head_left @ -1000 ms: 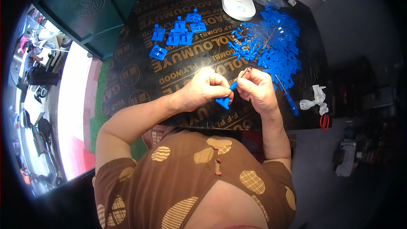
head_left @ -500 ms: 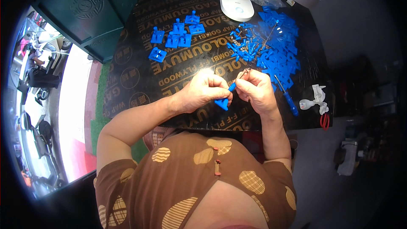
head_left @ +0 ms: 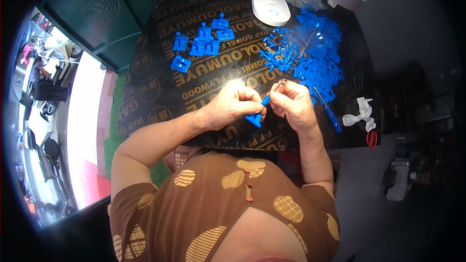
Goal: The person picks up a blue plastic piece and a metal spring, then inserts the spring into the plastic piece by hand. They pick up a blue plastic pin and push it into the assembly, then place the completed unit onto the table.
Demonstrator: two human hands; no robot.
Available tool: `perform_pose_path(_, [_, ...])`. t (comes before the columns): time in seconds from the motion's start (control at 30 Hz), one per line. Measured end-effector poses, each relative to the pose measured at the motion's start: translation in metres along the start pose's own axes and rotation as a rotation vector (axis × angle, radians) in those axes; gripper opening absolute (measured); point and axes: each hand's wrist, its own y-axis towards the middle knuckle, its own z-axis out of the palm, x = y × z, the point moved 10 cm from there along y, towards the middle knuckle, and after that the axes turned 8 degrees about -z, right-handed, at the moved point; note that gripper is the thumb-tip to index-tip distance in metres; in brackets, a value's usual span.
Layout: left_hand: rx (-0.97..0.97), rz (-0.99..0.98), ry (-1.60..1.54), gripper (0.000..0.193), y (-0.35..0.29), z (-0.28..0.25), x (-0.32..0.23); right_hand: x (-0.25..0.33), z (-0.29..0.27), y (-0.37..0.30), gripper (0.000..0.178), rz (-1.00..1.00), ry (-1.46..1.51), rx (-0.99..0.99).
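Over the near part of the dark printed table (head_left: 160,87), the 2 hands meet almost fingertip to fingertip. The left hand (head_left: 236,105) grasps a blue plastic piece (head_left: 254,120) between thumb and fingers: its wide, flat end sticks out below the grip, toward the person, while its narrow end shows above the thumb, tilted up toward the other hand. The middle of the piece is hidden by the fingers. The right hand (head_left: 292,105) is just beside it, thumb and forefinger pinched on a thin, dark piece (head_left: 281,84) that juts out above the fingertips; it is too small to identify, and whether the right fingers touch the blue piece cannot be told. Past the right hand lies a pile of blue parts (head_left: 320,56), with a blue-handled tool (head_left: 331,117) at its near edge. Beyond the left hand stand 7 blue assemblies (head_left: 197,46), well apart from the grip.
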Motion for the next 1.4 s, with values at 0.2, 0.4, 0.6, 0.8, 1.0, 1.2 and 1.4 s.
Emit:
perform_pose_path(0.2, [0.000,-0.002,-0.015,0.018,-0.0002,0.0007,0.0000,-0.0006,0.0003,-0.0005,0.009,0.006,-0.024,0.019])
perform_pose_path(0.4, [0.006,0.001,-0.011,0.017,0.0006,0.0006,0.0002,0.0009,0.0005,0.0001,0.011,-0.002,-0.008,0.000])
perform_pose_path(0.6, [-0.004,0.003,-0.032,0.016,0.0005,-0.0006,0.0011,-0.0006,0.0000,-0.0001,0.009,0.009,-0.032,0.008])
perform_pose_path(0.8, [0.000,0.008,-0.027,0.016,0.0006,-0.0003,0.0006,0.0002,0.0008,0.0003,0.011,0.001,-0.016,0.006])
perform_pose_path(1.0, [-0.001,0.030,-0.013,0.016,0.0006,-0.0003,-0.0011,0.0011,0.0007,0.0003,0.011,-0.003,-0.020,0.009])
perform_pose_path(1.2, [-0.031,0.084,0.051,0.014,-0.0007,-0.0018,-0.0064,0.0036,0.0015,0.0001,0.009,-0.044,-0.040,0.024])
perform_pose_path(1.4, [-0.067,0.161,0.197,0.008,-0.0013,-0.0051,-0.0081,0.0083,0.0025,-0.0018,0.010,-0.103,-0.072,0.049])
